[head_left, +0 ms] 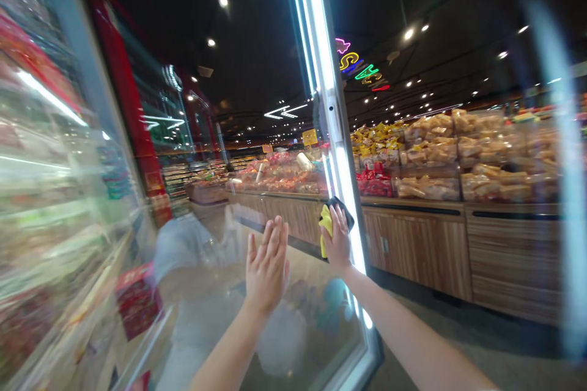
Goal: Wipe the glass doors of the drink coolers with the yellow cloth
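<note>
A tall glass door with a bright lit strip along its metal frame stands swung out in front of me. My left hand is raised close to the glass, fingers extended and nothing in them; whether the palm touches the pane I cannot tell. Farther right, my right hand presses a yellow and black cloth against the glass beside the lit frame. Part of the cloth is hidden under the fingers. A pale, blurred reflection of a person shows in the pane.
At the left are the blurred lit shelves of a display cabinet and a red box. Beyond the door runs a wood-panelled counter piled with bagged snacks. Neon signs hang from the dark ceiling.
</note>
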A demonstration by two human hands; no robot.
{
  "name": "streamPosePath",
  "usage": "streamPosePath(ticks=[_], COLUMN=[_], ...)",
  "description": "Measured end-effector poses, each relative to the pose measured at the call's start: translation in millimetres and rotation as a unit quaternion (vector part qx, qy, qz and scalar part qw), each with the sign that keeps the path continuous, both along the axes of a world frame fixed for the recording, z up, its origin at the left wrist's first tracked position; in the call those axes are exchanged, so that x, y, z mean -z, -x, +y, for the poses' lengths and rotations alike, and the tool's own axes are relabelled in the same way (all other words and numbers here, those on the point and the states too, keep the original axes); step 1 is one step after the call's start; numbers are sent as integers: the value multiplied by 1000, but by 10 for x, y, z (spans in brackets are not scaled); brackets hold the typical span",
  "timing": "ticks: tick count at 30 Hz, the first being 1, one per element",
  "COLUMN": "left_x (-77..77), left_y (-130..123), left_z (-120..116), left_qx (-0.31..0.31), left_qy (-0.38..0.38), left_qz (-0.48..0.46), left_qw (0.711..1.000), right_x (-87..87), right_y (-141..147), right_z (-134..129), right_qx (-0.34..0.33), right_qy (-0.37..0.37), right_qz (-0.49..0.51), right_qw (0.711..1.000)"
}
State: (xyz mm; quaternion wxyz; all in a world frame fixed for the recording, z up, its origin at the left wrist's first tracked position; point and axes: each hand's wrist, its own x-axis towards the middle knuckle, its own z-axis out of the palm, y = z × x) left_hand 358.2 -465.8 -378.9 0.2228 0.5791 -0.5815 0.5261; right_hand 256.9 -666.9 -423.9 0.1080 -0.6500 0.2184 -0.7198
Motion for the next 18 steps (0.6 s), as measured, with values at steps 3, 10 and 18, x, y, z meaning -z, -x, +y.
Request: streamPosePath(ticks=[3,10,18], left_x=[-22,-82,-147], left_y=[-38,-87,-199], left_z=[68,188,481], left_qx=[-5,-24,-58], left_qy=[-2,9,23], left_qz=[-1,4,-4], left_qw=[1000,1000,998], right_x=[-185,-226,-443], right_y=[-35,-38,-97], right_z=[38,325,49], right_qx=[-4,-6,48], right_qy=[0,128,62], right_qz=[-5,149,-13], right_qw=[1000,981,997])
